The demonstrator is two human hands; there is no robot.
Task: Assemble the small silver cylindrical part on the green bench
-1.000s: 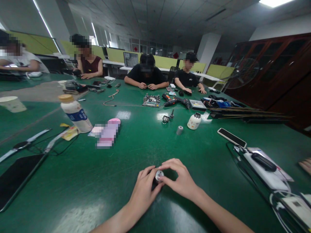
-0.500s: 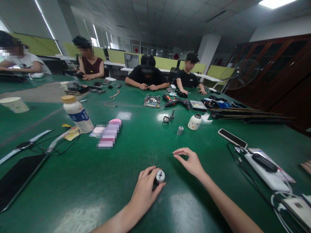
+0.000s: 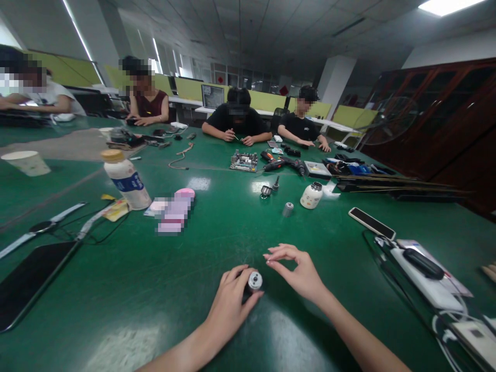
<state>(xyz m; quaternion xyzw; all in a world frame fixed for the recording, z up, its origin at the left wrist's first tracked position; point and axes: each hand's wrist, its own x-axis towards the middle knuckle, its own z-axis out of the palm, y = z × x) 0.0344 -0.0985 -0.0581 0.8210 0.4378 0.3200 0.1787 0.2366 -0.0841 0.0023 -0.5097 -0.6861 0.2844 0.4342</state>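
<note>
My left hand (image 3: 230, 299) is closed around a small electric motor (image 3: 255, 280), a short silver cylinder standing upright on the green table. The motor's end face, with a dark centre and small holes, points up. To the right of it, my right hand (image 3: 298, 268) hovers above the table, thumb and fingertips brought together in a pinch. Whatever the pinch holds, if anything, is too small to make out. A second silver cylinder (image 3: 288, 209), much like the motor, stands farther back on the table.
Beyond are a white flask (image 3: 311, 196), small metal parts (image 3: 265, 191), a circuit board (image 3: 244, 160) and power drills (image 3: 284, 164). At left stand a bottle (image 3: 126, 181), a tablet (image 3: 36, 281) and a pink item (image 3: 174, 212). A phone (image 3: 372, 222) and cabled power strip (image 3: 426, 279) lie right. Co-workers sit opposite.
My right hand has moved left and slightly down, closer to the motor, its fingertips drawing nearer together. My left hand keeps its hold on the motor.
</note>
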